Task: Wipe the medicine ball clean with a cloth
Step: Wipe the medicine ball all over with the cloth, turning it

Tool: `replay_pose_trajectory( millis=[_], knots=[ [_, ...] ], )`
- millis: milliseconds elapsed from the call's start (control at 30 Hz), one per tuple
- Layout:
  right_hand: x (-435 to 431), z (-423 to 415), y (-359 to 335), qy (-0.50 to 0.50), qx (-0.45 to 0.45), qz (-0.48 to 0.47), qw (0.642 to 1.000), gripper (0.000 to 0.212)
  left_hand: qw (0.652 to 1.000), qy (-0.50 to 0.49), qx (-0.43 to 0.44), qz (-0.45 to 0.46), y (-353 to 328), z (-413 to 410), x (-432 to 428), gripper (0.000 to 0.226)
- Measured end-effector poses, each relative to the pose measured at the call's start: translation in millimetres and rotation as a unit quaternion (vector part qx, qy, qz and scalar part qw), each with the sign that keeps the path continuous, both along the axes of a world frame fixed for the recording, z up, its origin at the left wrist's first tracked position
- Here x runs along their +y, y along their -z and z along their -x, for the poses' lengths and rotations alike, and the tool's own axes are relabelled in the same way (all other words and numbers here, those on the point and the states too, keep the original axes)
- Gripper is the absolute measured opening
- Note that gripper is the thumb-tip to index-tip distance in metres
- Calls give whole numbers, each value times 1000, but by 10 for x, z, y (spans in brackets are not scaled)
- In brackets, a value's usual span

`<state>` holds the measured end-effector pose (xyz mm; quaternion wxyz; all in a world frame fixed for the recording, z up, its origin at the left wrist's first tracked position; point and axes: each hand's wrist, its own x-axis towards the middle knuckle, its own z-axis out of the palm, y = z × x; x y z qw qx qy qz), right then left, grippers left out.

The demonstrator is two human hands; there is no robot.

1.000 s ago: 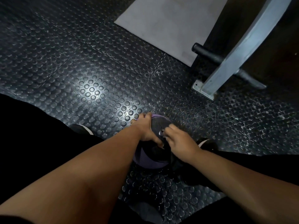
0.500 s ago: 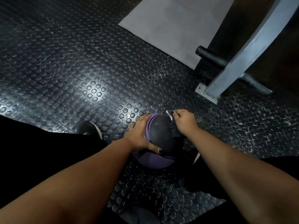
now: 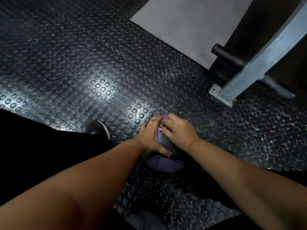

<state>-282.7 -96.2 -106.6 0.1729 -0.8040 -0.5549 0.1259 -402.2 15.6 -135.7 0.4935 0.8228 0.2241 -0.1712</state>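
The medicine ball (image 3: 163, 163) is sitting on the studded rubber floor (image 3: 99, 77), between the person's feet. The left hand (image 3: 148, 136) is lying on the ball's upper left side, fingers nearly straight and pressing flat, grasping nothing. The right hand (image 3: 180, 132) is working on the top, fingers curled and gripping what appears to be a dark grey cloth (image 3: 167, 144) (its edge is hard to separate from the ball's dark panel).

Procedure for the wipe in hand:
- The bracing hand should be bearing down so that the ball is not rolling on the studs.
- The cloth should be travelling in overlapping strokes from the crown toward the sides.
- The underside is probably waiting uncleaned, so the ball will likely need turning.
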Motion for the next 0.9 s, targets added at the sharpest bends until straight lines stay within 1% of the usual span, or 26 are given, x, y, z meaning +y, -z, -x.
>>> replay_pose_trajectory(
  millis=[67, 100, 167, 200, 267, 333, 367, 433, 500, 633, 700, 800, 867, 900],
  knots=[
    [60, -208, 37, 120, 25, 33, 992, 19, 1000, 0, -10, -2, 4, -19, -23, 151],
    [53, -356, 82, 168, 37, 82, 982, 20, 1000, 8, -15, -7, 3, -2, -38, 150],
    [-36, -633, 180, 218, 76, 198, 953, 23, 999, 40, -13, -20, -20, 40, -73, 149],
    [-86, -713, 231, 244, 109, 217, 939, 24, 998, 60, -9, -27, -31, 52, -82, 149],
    [-125, -709, 311, 305, 160, 188, 920, 26, 995, 93, -7, -43, -17, 26, -82, 153],
    [-117, -624, 353, 344, 177, 158, 908, 29, 993, 104, 3, -53, 13, -57, -98, 153],
    [-123, -588, 360, 350, 180, 158, 905, 30, 993, 105, 7, -54, 19, -101, -123, 153],
    [-161, -551, 326, 337, 177, 163, 910, 31, 993, 104, 6, -58, 32, -169, -184, 153],
    [-198, -479, 238, 317, 172, 142, 922, 31, 993, 102, 10, -54, 46, -224, -184, 155],
    [-240, -133, 56, 251, 127, 42, 959, 33, 995, 90, 29, -33, 49, -278, -61, 159],
    [-329, 64, 27, 195, 112, 18, 974, 37, 995, 86, 34, -31, 32, -276, -25, 159],
    [-586, 278, -27, 80, 107, 19, 991, 44, 994, 95, 40, -31, -4, -277, 1, 159],
    [-734, 304, -19, -7, 92, 29, 995, 43, 995, 88, 41, -21, -28, -277, 16, 158],
    [-774, 271, -10, -35, 86, 36, 995, 44, 995, 83, 45, -15, -34, -278, 20, 158]
  ],
)
